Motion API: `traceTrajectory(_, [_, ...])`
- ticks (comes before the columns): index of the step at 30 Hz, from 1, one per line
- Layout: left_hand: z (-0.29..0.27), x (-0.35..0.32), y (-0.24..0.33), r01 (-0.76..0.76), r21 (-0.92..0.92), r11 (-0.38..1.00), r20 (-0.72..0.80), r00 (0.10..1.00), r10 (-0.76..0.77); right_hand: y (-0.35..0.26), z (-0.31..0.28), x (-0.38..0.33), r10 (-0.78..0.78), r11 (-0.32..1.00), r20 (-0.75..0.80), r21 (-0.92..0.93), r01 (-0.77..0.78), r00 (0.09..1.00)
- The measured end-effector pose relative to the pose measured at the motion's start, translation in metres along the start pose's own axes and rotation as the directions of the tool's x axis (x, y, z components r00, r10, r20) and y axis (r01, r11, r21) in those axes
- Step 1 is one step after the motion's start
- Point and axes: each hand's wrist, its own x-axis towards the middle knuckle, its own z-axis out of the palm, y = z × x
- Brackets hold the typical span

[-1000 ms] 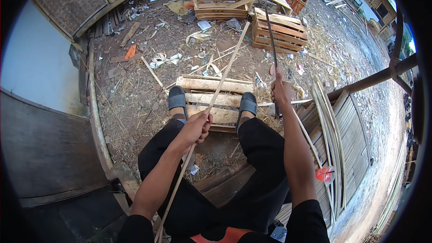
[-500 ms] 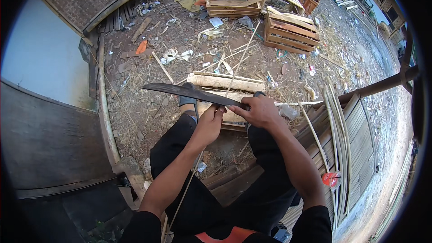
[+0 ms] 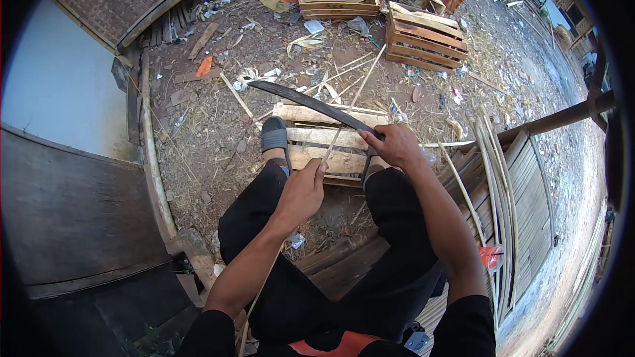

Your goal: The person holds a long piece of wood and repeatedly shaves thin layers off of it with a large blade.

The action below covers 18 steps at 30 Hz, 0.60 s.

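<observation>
My right hand is wrapped round the near end of a long dark machete, whose blade points to the far left. In my closed left hand is a thin bamboo strip, running from beside my lap up past the blade to the ground ahead. The blade crosses the strip beyond my left hand; I cannot tell if they touch. My sandalled feet rest on a low wooden crate between my knees.
Slatted wooden crates stand on the littered dirt ahead. Long bamboo strips lie over a bamboo platform at my right, with a red-labelled plastic cup on it. A low wall with wooden panels runs along my left.
My right hand has moved slightly right and away from my left hand, and the machete's tip has swung farther ahead and right. My left hand still grips the strip, now slightly lower.
</observation>
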Motion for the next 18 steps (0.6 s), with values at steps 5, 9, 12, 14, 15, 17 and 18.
traceTrajectory(5, [0.002, 0.006, -0.001, -0.051, -0.027, 0.998, -0.039, 0.998, 0.05, -0.009, 0.003, -0.006, -0.005, 1.0, -0.05, 0.011, 0.006, 0.999])
traceTrajectory(9, [0.0, 0.011, -0.004, -0.054, -0.088, 0.995, -0.06, 0.997, 0.049, -0.031, 0.004, -0.019, -0.199, 0.98, -0.02, -0.004, 0.199, 0.98])
traceTrajectory(12, [-0.003, 0.007, -0.006, -0.101, -0.109, 0.989, -0.068, 0.993, 0.094, -0.033, 0.01, -0.018, -0.275, 0.961, -0.033, -0.034, 0.274, 0.961])
traceTrajectory(14, [-0.002, 0.005, -0.005, -0.093, -0.068, 0.993, -0.077, 0.993, 0.087, -0.024, 0.011, -0.011, -0.296, 0.955, -0.037, -0.03, 0.295, 0.955])
traceTrajectory(15, [-0.002, 0.004, -0.004, -0.087, -0.028, 0.996, -0.093, 0.992, 0.084, -0.021, 0.011, -0.01, -0.303, 0.949, -0.054, -0.106, 0.296, 0.952])
traceTrajectory(17, [-0.007, 0.0, -0.003, -0.059, -0.041, 0.997, -0.073, 0.996, 0.055, -0.01, 0.012, -0.003, -0.213, 0.973, -0.064, -0.106, 0.205, 0.975])
traceTrajectory(18, [-0.009, -0.002, -0.003, -0.027, -0.054, 0.998, -0.055, 0.998, 0.024, -0.003, 0.01, 0.001, -0.125, 0.988, -0.073, -0.105, 0.117, 0.99])
